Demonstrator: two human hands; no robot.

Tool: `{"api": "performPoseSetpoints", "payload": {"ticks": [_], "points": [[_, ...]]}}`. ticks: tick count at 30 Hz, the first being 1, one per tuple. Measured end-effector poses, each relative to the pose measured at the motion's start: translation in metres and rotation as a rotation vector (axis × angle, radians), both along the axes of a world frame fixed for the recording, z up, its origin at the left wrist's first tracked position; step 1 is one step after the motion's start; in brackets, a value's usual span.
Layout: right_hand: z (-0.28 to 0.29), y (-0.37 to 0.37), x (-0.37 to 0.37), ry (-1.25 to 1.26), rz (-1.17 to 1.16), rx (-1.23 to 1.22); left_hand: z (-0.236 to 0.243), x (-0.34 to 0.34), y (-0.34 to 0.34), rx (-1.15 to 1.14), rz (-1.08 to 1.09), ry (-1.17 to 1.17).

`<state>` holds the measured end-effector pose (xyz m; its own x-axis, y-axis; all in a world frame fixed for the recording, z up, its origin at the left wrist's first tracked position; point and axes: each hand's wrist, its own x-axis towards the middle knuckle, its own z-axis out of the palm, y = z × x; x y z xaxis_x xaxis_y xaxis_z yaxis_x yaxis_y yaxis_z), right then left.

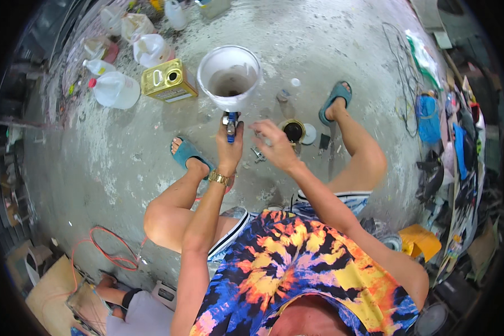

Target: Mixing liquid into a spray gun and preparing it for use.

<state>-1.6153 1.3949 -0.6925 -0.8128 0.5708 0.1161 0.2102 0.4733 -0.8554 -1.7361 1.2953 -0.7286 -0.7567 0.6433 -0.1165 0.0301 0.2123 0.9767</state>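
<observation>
My left hand (228, 147), with a gold watch on its wrist, is closed around a blue-and-silver spray gun (231, 127). The gun is held upright just in front of a large white bucket (229, 102), which has grey residue inside. To its right, my right hand (271, 143) is raised with bent fingers slightly apart, and nothing shows in it. Beside that hand stands an open round tin (293, 132) with dark contents. A pale round lid (309, 134) lies against the tin. Small metal parts (258, 155) rest on the floor below my right hand.
A gold rectangular can (171, 81) and several plastic jugs (115, 91) stand left of the bucket. A clear cup (283, 96) is on its right. Orange hose (115, 246) coils at lower left, near another person (130, 311). Cable (400, 78) and clutter line the right side.
</observation>
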Motion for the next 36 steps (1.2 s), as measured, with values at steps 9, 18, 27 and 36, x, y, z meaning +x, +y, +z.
{"api": "performPoseSetpoints", "payload": {"ticks": [9,18,27,36], "points": [[-0.028,-0.034,0.135,-0.373,0.267,-0.161,0.046,0.053,-0.033,-0.01,0.071,-0.074],[-0.14,0.093,0.23,-1.11,-0.01,-0.114,0.076,0.068,-0.031,-0.485,0.109,-0.113],[-0.199,0.146,0.195,-1.03,-0.243,0.066,-0.022,0.018,-0.025,-0.355,-0.001,0.05],[-0.238,0.092,0.193,-0.921,-0.335,0.098,0.004,0.026,0.013,-0.482,0.11,0.025]]}}
